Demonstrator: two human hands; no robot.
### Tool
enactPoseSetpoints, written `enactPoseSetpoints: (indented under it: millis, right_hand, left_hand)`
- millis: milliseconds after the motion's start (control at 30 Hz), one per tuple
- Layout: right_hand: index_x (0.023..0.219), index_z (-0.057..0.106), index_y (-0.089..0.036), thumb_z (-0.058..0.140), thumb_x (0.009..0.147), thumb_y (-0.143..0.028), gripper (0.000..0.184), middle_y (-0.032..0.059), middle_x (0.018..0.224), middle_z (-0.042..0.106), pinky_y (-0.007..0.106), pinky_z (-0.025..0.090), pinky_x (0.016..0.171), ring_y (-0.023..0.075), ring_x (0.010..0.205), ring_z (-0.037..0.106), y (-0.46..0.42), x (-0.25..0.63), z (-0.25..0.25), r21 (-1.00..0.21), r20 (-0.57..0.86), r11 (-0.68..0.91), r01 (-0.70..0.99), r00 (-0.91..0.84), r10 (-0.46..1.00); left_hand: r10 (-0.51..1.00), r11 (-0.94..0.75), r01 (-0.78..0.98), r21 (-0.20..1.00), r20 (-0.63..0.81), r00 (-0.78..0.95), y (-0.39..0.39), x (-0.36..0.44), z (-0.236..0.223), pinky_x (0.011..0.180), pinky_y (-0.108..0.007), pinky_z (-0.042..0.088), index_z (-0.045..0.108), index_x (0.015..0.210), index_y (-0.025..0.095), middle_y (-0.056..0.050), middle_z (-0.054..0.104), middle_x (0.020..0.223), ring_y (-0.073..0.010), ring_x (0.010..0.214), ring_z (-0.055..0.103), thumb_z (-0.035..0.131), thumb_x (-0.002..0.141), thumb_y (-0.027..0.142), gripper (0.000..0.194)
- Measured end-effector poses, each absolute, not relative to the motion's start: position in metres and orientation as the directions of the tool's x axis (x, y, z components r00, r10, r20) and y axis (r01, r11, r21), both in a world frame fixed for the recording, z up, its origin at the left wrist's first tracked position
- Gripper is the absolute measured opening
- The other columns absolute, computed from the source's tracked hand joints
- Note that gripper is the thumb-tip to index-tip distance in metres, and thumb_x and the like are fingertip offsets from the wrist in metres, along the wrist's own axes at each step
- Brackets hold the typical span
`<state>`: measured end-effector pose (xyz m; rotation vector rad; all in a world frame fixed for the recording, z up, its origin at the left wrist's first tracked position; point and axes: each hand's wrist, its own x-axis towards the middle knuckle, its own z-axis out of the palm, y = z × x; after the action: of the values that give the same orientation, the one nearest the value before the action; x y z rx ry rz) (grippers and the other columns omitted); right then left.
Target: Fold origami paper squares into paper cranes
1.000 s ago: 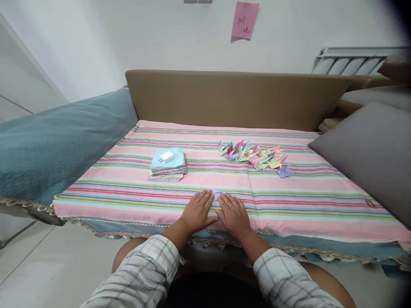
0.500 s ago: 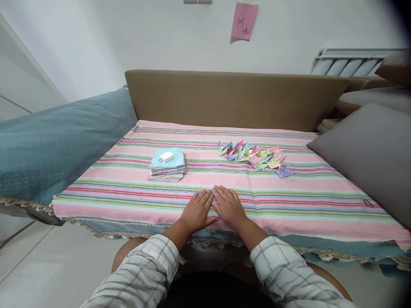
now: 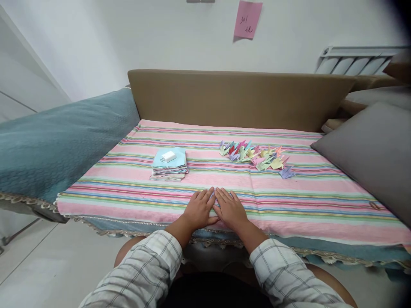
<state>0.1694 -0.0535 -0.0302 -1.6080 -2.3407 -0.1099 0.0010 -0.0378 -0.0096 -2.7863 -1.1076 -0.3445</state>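
My left hand (image 3: 199, 209) and my right hand (image 3: 230, 208) lie flat side by side on the striped cloth (image 3: 128, 188) near its front edge. Their fingers are stretched out and touch along the inner edges. They press down on a small pale purple paper, which is almost fully hidden under them. Farther back on the left lies a stack of coloured paper squares (image 3: 169, 164) with a white charger plug (image 3: 168, 156) on top. A cluster of several folded paper cranes (image 3: 255, 157) lies farther back on the right.
A teal blanket (image 3: 58, 141) covers the sofa arm at the left. A grey cushion (image 3: 372, 149) rests at the right. The brown sofa back (image 3: 240, 98) runs behind the cloth. A pink note (image 3: 247, 19) hangs on the wall.
My right hand slid left and forward until it touches my left hand, covering the purple paper that showed between them. The view shifted slightly.
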Motion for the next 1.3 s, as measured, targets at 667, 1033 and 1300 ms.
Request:
enactPoseSetpoints:
  millis: [667, 1033, 1300]
  right_hand:
    - [0.139, 0.037, -0.009, 0.038, 0.087, -0.060, 0.073, 0.0143, 0.147, 0.031, 0.046, 0.019, 0.109, 0.0292, 0.136, 0.026, -0.059, 0.176, -0.032, -0.138, 0.220, 0.159, 0.978, -0.126, 0.967]
    - [0.131, 0.049, -0.023, 0.043, 0.088, -0.053, 0.054, 0.0132, 0.147, 0.033, 0.048, 0.023, 0.107, 0.0314, 0.136, 0.025, -0.069, 0.182, -0.039, -0.065, 0.423, 0.320, 0.945, -0.264, 0.867]
    - [0.124, 0.054, -0.012, 0.039, 0.091, -0.046, 0.050, 0.0166, 0.144, 0.037, 0.049, 0.024, 0.107, 0.0299, 0.135, 0.027, -0.064, 0.189, -0.029, -0.125, 0.479, 0.253, 0.959, -0.165, 0.862]
  left_hand:
    - [0.638, -0.757, 0.653, -0.025, 0.190, 0.747, -0.025, -0.012, -0.020, 0.110, -0.048, 0.016, 0.029, 0.142, 0.016, -0.014, 0.031, 0.148, -0.0315, 0.137, 0.025, 0.040, 0.076, 0.073, 0.088]
    - [0.638, -0.754, 0.656, -0.046, 0.189, 0.747, -0.026, -0.010, -0.018, 0.110, -0.048, 0.015, 0.032, 0.141, 0.016, -0.013, 0.031, 0.148, -0.0310, 0.136, 0.024, 0.040, 0.077, 0.071, 0.085]
    - [0.639, -0.753, 0.657, -0.039, 0.198, 0.743, -0.026, -0.009, -0.018, 0.109, -0.049, 0.016, 0.032, 0.141, 0.017, -0.013, 0.032, 0.148, -0.0318, 0.136, 0.025, 0.041, 0.075, 0.073, 0.087]
